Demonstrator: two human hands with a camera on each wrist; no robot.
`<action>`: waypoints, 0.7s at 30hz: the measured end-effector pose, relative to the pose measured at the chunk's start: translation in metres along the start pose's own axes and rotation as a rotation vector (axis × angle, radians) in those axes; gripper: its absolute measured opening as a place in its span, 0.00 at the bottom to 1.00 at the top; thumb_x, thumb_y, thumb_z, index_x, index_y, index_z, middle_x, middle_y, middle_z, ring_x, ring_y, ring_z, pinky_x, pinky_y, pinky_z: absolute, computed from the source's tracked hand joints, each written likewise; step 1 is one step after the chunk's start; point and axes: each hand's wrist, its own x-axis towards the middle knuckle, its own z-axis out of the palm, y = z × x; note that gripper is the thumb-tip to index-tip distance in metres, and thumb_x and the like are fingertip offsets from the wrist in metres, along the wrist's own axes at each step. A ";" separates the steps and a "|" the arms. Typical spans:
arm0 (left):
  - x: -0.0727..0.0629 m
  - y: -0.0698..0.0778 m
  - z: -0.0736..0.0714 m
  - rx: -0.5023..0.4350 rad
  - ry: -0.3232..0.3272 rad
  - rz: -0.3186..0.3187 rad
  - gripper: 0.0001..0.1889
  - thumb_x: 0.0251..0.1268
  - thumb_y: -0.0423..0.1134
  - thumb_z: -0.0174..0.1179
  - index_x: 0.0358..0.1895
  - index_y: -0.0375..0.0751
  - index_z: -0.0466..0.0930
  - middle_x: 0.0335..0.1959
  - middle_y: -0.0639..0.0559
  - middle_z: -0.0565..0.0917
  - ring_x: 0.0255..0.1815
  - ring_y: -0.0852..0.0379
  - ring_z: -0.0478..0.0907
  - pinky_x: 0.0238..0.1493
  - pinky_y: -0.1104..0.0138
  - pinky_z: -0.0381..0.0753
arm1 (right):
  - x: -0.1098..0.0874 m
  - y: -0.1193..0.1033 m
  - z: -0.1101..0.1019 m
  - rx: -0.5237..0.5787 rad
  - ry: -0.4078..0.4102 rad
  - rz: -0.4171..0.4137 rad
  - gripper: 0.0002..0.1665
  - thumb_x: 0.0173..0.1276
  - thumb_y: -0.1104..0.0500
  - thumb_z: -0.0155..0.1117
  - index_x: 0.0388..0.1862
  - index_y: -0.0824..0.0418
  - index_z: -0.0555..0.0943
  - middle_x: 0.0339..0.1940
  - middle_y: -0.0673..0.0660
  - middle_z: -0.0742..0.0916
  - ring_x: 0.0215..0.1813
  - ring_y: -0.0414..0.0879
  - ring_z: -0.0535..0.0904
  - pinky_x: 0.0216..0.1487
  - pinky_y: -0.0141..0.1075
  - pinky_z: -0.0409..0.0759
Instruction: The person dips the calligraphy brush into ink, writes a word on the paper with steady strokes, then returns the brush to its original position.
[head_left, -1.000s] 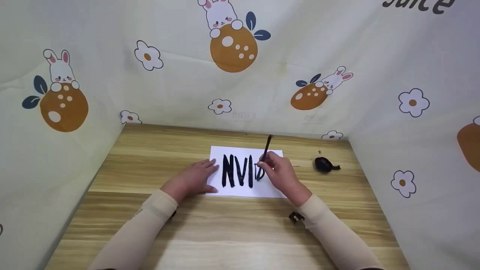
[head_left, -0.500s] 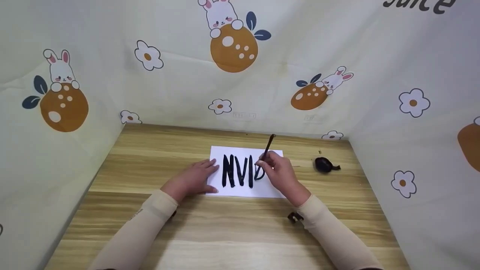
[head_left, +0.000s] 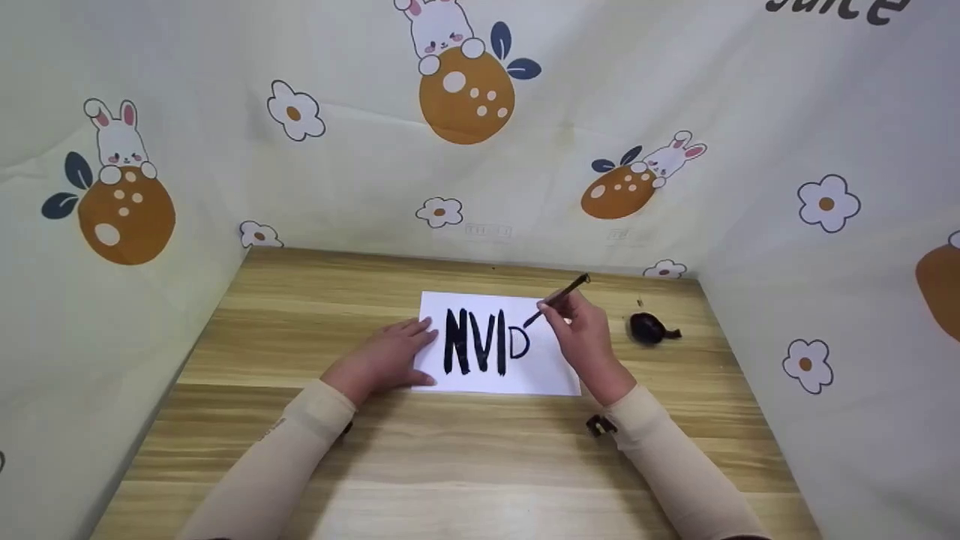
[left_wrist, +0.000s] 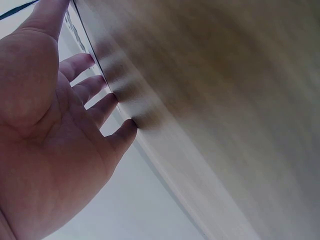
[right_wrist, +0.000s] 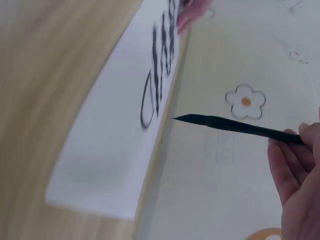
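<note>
A sheet of white paper (head_left: pixel 465 384) lies on the wooden table with thick black letters N, V, I and a thinner D (head_left: pixel 527 343) painted on it. My left hand (head_left: pixel 386 355) rests flat at the sheet's left edge, fingers spread and fingertips on the paper. In the left wrist view that hand's palm (left_wrist: pixel 55 130) shows with straight fingers. Over the right part of the sheet, my right hand (head_left: pixel 589 339) pinches a dark writing brush (head_left: pixel 559 297), slanted with its tip near the D. The right wrist view shows the pointed brush tip (right_wrist: pixel 192 119) apart from the paper.
Right of the paper stands a small black ink dish (head_left: pixel 646 330) with a short handle. The wooden table (head_left: pixel 480 465) meets a pale printed cloth (head_left: pixel 360 172) at the back and along both sides.
My right hand has moved right and lifted with the brush, which leans further right now. The D on the paper shows whole. The left hand has stayed in place.
</note>
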 end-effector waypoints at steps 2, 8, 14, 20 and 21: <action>0.000 0.000 0.000 0.004 0.000 -0.001 0.51 0.72 0.63 0.72 0.86 0.34 0.63 0.90 0.35 0.57 0.89 0.31 0.55 0.86 0.34 0.56 | 0.003 0.005 -0.003 -0.051 0.023 -0.010 0.06 0.75 0.63 0.78 0.43 0.62 0.86 0.38 0.53 0.94 0.43 0.49 0.93 0.49 0.43 0.93; -0.002 0.000 -0.001 0.008 -0.009 -0.008 0.51 0.73 0.64 0.71 0.87 0.35 0.63 0.90 0.36 0.57 0.89 0.32 0.54 0.86 0.35 0.55 | 0.012 0.017 -0.005 -0.144 0.008 -0.052 0.06 0.76 0.63 0.77 0.45 0.63 0.88 0.41 0.57 0.94 0.46 0.52 0.93 0.53 0.44 0.93; -0.001 0.000 -0.001 0.005 -0.010 -0.003 0.51 0.73 0.64 0.70 0.87 0.35 0.63 0.90 0.36 0.56 0.89 0.32 0.53 0.86 0.35 0.54 | 0.015 0.028 0.000 -0.183 0.012 -0.113 0.04 0.77 0.65 0.75 0.46 0.63 0.87 0.41 0.58 0.94 0.47 0.53 0.94 0.53 0.43 0.93; -0.001 0.001 -0.001 -0.016 0.009 0.000 0.50 0.72 0.62 0.73 0.86 0.35 0.64 0.89 0.36 0.58 0.89 0.31 0.54 0.85 0.33 0.57 | 0.017 0.035 0.003 -0.194 0.017 -0.128 0.04 0.77 0.65 0.75 0.46 0.65 0.88 0.41 0.59 0.94 0.46 0.55 0.94 0.52 0.44 0.93; -0.002 0.001 -0.001 -0.018 0.010 0.000 0.50 0.72 0.62 0.73 0.86 0.35 0.64 0.89 0.36 0.58 0.89 0.31 0.55 0.85 0.33 0.57 | 0.017 0.036 0.003 -0.198 0.013 -0.123 0.04 0.77 0.65 0.75 0.46 0.65 0.88 0.41 0.59 0.94 0.46 0.55 0.94 0.52 0.44 0.93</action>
